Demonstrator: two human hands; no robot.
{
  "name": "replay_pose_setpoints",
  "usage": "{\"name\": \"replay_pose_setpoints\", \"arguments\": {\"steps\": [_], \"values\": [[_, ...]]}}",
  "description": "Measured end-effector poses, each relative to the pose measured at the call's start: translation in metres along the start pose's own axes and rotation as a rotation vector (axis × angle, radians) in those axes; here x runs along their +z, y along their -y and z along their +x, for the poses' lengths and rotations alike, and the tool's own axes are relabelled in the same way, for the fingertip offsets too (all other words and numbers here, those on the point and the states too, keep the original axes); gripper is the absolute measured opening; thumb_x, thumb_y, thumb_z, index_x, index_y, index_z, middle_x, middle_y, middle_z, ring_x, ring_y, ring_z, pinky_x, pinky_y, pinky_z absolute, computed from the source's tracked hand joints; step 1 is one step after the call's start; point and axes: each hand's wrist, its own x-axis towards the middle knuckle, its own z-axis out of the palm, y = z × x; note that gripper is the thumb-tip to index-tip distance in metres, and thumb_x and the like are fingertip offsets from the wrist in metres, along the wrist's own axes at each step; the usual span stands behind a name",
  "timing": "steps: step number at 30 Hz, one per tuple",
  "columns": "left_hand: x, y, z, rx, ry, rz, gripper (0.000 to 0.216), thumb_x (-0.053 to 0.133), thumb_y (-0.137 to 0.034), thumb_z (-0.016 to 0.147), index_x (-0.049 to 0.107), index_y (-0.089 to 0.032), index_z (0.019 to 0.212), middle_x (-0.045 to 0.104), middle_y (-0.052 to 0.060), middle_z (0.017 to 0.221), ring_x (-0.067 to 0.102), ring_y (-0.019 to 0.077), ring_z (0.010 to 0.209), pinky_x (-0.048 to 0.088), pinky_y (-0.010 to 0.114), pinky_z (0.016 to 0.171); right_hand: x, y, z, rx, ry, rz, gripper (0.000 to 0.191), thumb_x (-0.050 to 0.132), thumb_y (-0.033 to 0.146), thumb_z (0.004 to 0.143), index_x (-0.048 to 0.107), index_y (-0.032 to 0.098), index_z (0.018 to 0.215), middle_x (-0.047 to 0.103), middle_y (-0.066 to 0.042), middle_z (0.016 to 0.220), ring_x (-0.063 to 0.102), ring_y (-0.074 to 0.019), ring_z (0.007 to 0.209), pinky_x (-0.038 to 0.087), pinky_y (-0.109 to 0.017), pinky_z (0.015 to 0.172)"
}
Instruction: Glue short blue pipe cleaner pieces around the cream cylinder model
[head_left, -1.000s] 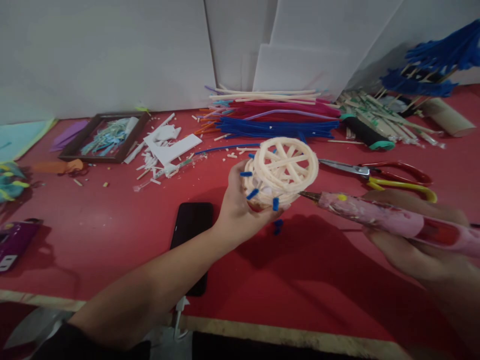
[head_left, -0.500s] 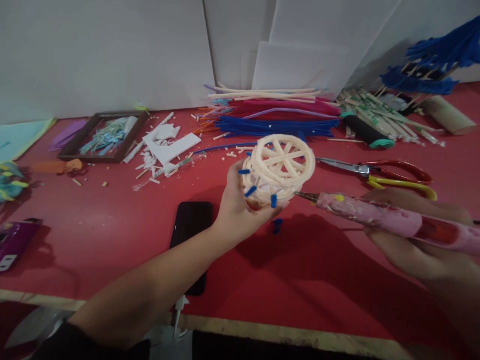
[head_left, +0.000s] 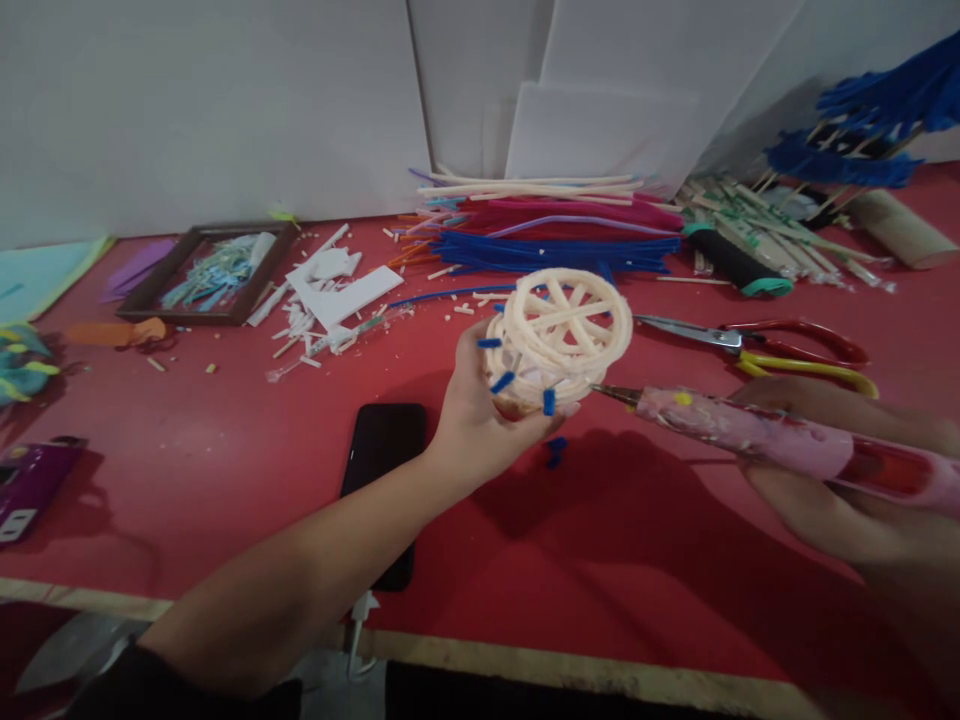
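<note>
My left hand (head_left: 472,415) is closed round a cream pipe-cleaner wheel (head_left: 559,335) with spokes and short blue stubs, held up above the red table (head_left: 225,470). My right hand (head_left: 847,490) grips a pink glue pen (head_left: 780,440) lying across its fingers. The pen's metal tip touches the wheel's lower right rim. A small blue pipe-cleaner piece (head_left: 556,450) lies on the table just below the wheel.
A black phone (head_left: 382,470) lies near the left forearm. Red and yellow scissors (head_left: 772,348) lie behind the pen. A pile of coloured pipe cleaners (head_left: 547,225), white foam scraps (head_left: 337,290), a framed tray (head_left: 210,272) and white boards (head_left: 225,100) stand further back.
The wheel and the pen tip have shifted slightly up and left together; the tip stays at the wheel's lower right rim. Otherwise the scene is unchanged.
</note>
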Motion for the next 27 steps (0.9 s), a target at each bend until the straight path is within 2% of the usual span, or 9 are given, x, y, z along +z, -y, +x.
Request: {"name": "replay_pose_setpoints", "arguments": {"steps": [3,7,11,14,18,20,22,24,27], "values": [[0.000,0.000,0.000,0.003,0.000,-0.003,0.076,0.087,-0.040,0.065,0.036,-0.027,0.120,0.067,0.010,0.120,0.070,0.0277,0.111,0.058,0.048,0.098,0.001,0.000,-0.001,0.000,-0.016,0.011,0.008,0.055,0.018,0.088,0.057,0.026,0.086,0.062,0.000,0.070,0.058,-0.0139,0.050,0.044,-0.027,0.045],[-0.001,-0.001,0.000,0.011,-0.010,0.023,0.073,0.086,-0.039,0.066,0.038,-0.026,0.119,0.068,0.010,0.119,0.070,0.0276,0.110,0.058,0.049,0.099,-0.001,0.003,0.001,-0.005,0.035,0.000,0.011,0.054,0.017,0.088,0.055,0.027,0.086,0.062,0.000,0.069,0.060,-0.0145,0.052,0.045,-0.027,0.046],[-0.002,-0.004,0.000,-0.033,-0.034,-0.008,0.076,0.086,-0.036,0.065,0.038,-0.025,0.123,0.067,0.012,0.125,0.069,0.0289,0.116,0.056,0.050,0.102,-0.008,-0.004,0.001,0.056,0.065,-0.040,0.003,0.056,0.027,0.090,0.056,0.029,0.092,0.064,-0.001,0.071,0.061,-0.0171,0.055,0.045,-0.030,0.048],[-0.002,-0.006,0.002,-0.101,-0.081,-0.052,0.075,0.086,-0.037,0.066,0.038,-0.025,0.122,0.065,0.013,0.131,0.068,0.0297,0.120,0.055,0.051,0.104,-0.007,-0.017,-0.004,0.016,0.134,-0.150,0.016,0.056,0.032,0.089,0.057,0.027,0.104,0.070,-0.005,0.082,0.065,-0.0204,0.062,0.046,-0.032,0.051],[0.000,-0.005,0.003,-0.128,-0.116,-0.120,0.070,0.088,-0.042,0.063,0.039,-0.026,0.112,0.068,0.012,0.126,0.071,0.0291,0.114,0.057,0.053,0.103,0.009,-0.038,-0.016,0.012,0.343,-0.400,0.030,0.048,0.012,0.080,0.059,0.018,0.107,0.071,-0.011,0.090,0.068,-0.0263,0.078,0.049,-0.037,0.064],[0.000,-0.003,0.004,-0.130,-0.107,-0.147,0.071,0.087,-0.045,0.064,0.037,-0.027,0.110,0.069,0.011,0.124,0.071,0.0293,0.115,0.056,0.053,0.104,0.016,-0.043,-0.019,0.059,0.383,-0.455,0.035,0.044,0.004,0.076,0.062,0.016,0.104,0.070,-0.012,0.089,0.066,-0.0275,0.079,0.046,-0.039,0.064],[0.000,-0.002,0.004,-0.135,-0.094,-0.159,0.071,0.087,-0.046,0.065,0.035,-0.028,0.111,0.069,0.012,0.125,0.069,0.0302,0.119,0.054,0.053,0.107,0.018,-0.042,-0.018,0.093,0.338,-0.484,0.035,0.043,0.003,0.077,0.064,0.016,0.102,0.070,-0.015,0.096,0.064,-0.0301,0.084,0.043,-0.040,0.064],[0.001,-0.001,0.004,-0.140,-0.093,-0.162,0.072,0.087,-0.047,0.065,0.035,-0.028,0.112,0.068,0.013,0.127,0.068,0.0307,0.121,0.052,0.054,0.108,0.017,-0.033,-0.012,0.106,0.234,-0.465,0.030,0.045,0.006,0.081,0.065,0.017,0.101,0.069,-0.016,0.103,0.062,-0.0321,0.090,0.042,-0.042,0.068],[0.002,-0.002,0.005,-0.163,-0.122,-0.172,0.072,0.089,-0.045,0.062,0.037,-0.027,0.110,0.068,0.013,0.128,0.071,0.0299,0.117,0.055,0.053,0.105,0.023,-0.010,-0.002,0.026,0.182,-0.328,0.016,0.052,0.015,0.091,0.065,0.020,0.099,0.070,-0.011,0.099,0.060,-0.0281,0.090,0.041,-0.041,0.074]]}}
